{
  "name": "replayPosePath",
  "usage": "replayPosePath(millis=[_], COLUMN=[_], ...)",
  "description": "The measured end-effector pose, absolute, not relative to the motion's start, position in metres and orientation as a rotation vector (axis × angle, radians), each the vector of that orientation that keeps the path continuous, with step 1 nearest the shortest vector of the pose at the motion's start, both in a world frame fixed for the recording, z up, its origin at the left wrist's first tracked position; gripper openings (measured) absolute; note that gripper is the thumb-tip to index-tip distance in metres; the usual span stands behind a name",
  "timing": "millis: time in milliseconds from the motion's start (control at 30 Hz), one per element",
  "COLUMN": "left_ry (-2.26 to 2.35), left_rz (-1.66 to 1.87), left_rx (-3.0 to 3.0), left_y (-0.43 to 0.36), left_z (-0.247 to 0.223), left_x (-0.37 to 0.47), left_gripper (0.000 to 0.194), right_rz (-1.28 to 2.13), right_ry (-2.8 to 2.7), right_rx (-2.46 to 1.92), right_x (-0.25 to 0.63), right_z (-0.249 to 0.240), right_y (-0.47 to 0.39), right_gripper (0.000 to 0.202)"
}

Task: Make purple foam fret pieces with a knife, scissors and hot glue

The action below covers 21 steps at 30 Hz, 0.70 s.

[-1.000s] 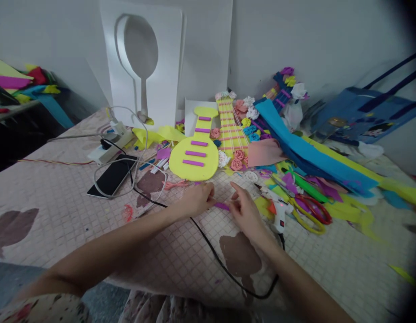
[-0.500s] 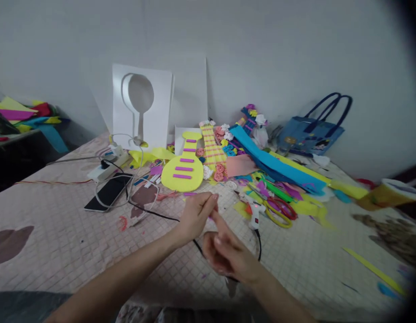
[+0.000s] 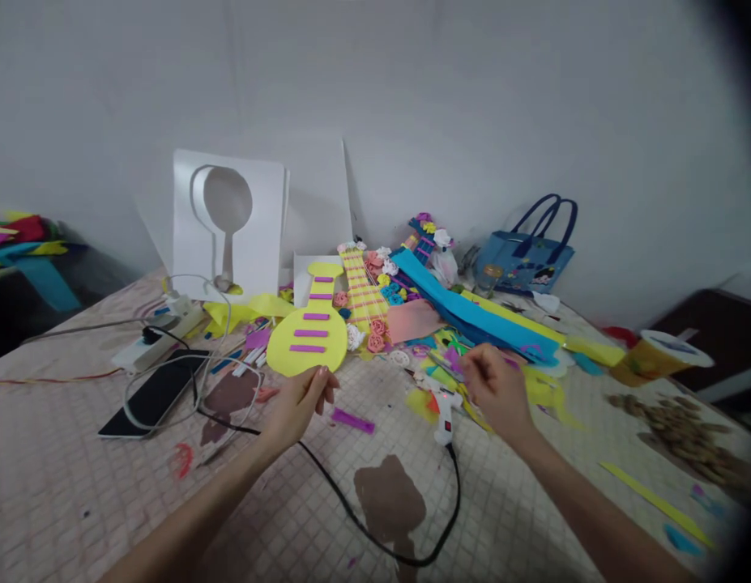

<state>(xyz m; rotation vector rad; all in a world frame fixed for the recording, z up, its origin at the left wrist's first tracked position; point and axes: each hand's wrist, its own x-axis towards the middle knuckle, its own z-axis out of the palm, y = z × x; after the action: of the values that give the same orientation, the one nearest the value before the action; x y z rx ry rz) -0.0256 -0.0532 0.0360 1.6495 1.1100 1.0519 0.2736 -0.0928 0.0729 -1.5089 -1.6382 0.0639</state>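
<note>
My left hand [image 3: 302, 402] is closed, thumb against fingers, just below the yellow guitar-shaped cutout [image 3: 308, 330] with purple strips across it; what it pinches, if anything, is too small to make out. Over the pile of scraps and scissors to the right, my right hand [image 3: 495, 391] has its fingers curled together, and their contents are hidden. The white glue gun [image 3: 445, 418] lies just left of my right hand, a small red light on it. Between my hands a purple strip [image 3: 353, 421] rests on the tablecloth.
A black phone [image 3: 155, 394] and a power strip [image 3: 160, 340] with tangled cables are at left. The black cord loops across the front. Blue crepe paper [image 3: 466, 304], a blue bag [image 3: 524, 257] and a yellow tub [image 3: 660, 358] stand or lie at right.
My hands have moved apart, the right one rightward to the scraps and the left one leftward. The purple strip between them now shows. The view has shifted.
</note>
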Motion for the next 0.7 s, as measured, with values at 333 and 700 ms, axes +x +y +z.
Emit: replayPosePath(millis=[333,700], left_ry=[1.259,1.447], left_rz=[1.216,1.321], left_rx=[1.667,1.752], left_y=[-0.037,-0.035], left_z=[0.019,0.002], left_x=[-0.037,-0.046], left_gripper=[0.045,0.039], right_rz=[-0.092,-0.138], right_ry=[-1.714,-2.037], right_rx=[-1.798,-2.104], right_x=[0.413,0.423], right_z=[0.082,0.028], right_y=[0.007,0.124], right_gripper=[0.018,0.042])
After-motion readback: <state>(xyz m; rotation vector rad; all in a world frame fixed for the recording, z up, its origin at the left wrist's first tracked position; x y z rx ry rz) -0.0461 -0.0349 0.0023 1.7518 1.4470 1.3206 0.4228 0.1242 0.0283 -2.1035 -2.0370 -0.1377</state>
